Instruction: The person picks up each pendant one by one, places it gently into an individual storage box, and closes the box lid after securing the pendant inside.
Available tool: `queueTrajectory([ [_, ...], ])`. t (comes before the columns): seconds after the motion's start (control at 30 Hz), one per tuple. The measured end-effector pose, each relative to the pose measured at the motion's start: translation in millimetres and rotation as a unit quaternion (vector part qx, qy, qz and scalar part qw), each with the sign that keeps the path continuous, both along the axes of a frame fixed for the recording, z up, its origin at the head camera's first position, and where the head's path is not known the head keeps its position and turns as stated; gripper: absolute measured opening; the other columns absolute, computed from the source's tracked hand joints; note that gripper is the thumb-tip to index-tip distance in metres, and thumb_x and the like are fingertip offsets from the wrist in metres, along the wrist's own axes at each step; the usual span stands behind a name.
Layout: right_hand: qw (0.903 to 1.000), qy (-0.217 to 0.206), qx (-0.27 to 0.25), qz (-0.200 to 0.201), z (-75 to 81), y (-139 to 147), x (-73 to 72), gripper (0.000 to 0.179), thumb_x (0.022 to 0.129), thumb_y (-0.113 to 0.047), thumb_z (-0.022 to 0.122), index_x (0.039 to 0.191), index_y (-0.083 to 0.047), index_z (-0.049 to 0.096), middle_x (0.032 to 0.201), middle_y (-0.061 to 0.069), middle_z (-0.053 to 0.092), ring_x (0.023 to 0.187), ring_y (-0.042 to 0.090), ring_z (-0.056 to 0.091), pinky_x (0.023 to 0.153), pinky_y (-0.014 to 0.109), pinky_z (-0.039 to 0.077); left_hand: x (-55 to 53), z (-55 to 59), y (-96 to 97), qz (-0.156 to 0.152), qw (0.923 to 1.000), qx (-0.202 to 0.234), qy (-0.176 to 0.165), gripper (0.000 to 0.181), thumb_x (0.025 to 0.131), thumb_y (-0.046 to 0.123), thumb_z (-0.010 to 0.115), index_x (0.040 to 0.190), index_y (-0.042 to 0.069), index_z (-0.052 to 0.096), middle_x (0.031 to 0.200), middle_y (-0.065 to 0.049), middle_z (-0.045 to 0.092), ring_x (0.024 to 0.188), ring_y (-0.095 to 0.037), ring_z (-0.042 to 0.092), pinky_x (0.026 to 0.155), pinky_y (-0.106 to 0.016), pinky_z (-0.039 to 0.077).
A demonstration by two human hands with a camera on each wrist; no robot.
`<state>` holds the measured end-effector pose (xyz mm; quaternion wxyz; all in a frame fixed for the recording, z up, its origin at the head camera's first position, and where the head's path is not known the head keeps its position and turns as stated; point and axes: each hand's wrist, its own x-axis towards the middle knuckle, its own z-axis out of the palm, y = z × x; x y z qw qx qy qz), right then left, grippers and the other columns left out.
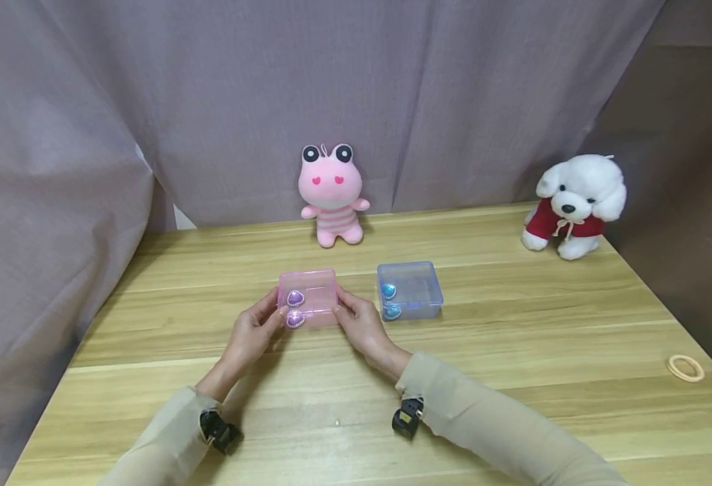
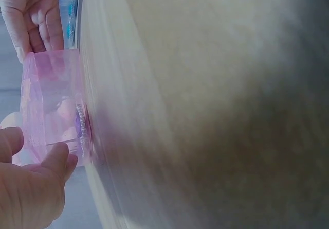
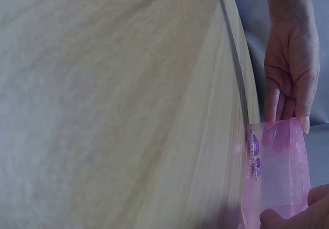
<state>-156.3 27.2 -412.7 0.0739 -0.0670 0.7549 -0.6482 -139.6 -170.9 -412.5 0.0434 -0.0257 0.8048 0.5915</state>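
Note:
A clear pink plastic box (image 1: 320, 295) rests on the table between both hands. Inside it, toward the left, lie purple heart-shaped gems (image 1: 295, 298) with beaded silvery rims. My left hand (image 1: 257, 324) grips the box's left side, thumb toward the front. At the opposite side my right hand (image 1: 363, 329) holds it with thumb and fingers. In the left wrist view, the fingers of the right hand (image 2: 36, 18) show against the far end of the box. A clear blue box (image 1: 418, 287) stands just right of the right hand, with blue gems (image 1: 389, 291) at its left.
A pink plush toy (image 1: 330, 182) sits behind the boxes near the curtain (image 1: 258, 101). At the back right is a white plush dog (image 1: 580, 202) in red. Pale rings (image 1: 686, 368) lie by the right edge of the wooden table (image 1: 513, 324). A tiny bead (image 1: 337, 422) lies in front.

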Motion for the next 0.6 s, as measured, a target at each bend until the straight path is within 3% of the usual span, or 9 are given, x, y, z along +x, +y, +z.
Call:
queueTrajectory([
  [0.23,0.9999,-0.006,-0.010,-0.001,0.7,-1,-1.2,0.045,0.095,-0.003,0.050,0.138,0.004,0.041,0.139,0.019,0.044,0.130,0.027,0.042,0.109,0.034,0.037,-1.3,1.9,-0.4,0.001,1.0000,0.006,-0.001,0.054,0.096,0.015,0.053,0.144,0.002,0.032,0.142,-0.020,0.043,0.113,-0.027,0.056,0.080,-0.019,0.056],
  [0.4,0.9998,-0.009,-0.010,0.013,3.6,2,-1.0,0.047,0.095,-0.002,0.048,0.139,0.008,0.036,0.142,0.023,0.039,0.131,0.030,0.040,0.109,0.035,0.036,-2.8,4.7,-5.5,-0.024,0.9997,0.007,0.002,0.053,0.097,0.012,0.051,0.143,-0.004,0.031,0.142,-0.024,0.041,0.125,-0.034,0.048,0.096,-0.029,0.051],
  [0.5,0.9996,0.004,0.011,0.025,10.4,7,-3.5,0.048,0.096,-0.004,0.048,0.140,0.009,0.033,0.144,0.025,0.036,0.132,0.033,0.039,0.109,0.036,0.036,-6.8,10.5,-14.0,-0.035,0.9988,-0.028,0.018,0.052,0.098,0.013,0.049,0.142,-0.008,0.030,0.142,-0.026,0.040,0.129,-0.036,0.043,0.105,-0.038,0.043],
  [0.6,0.9977,0.041,0.046,0.030,22.9,19,-8.8,0.047,0.096,-0.005,0.049,0.139,0.008,0.036,0.143,0.025,0.039,0.132,0.034,0.039,0.110,0.037,0.036,-15.0,21.3,-25.0,-0.042,0.9920,-0.103,0.059,0.054,0.099,0.017,0.048,0.142,-0.008,0.029,0.142,-0.027,0.039,0.130,-0.039,0.040,0.107,-0.045,0.039],
])
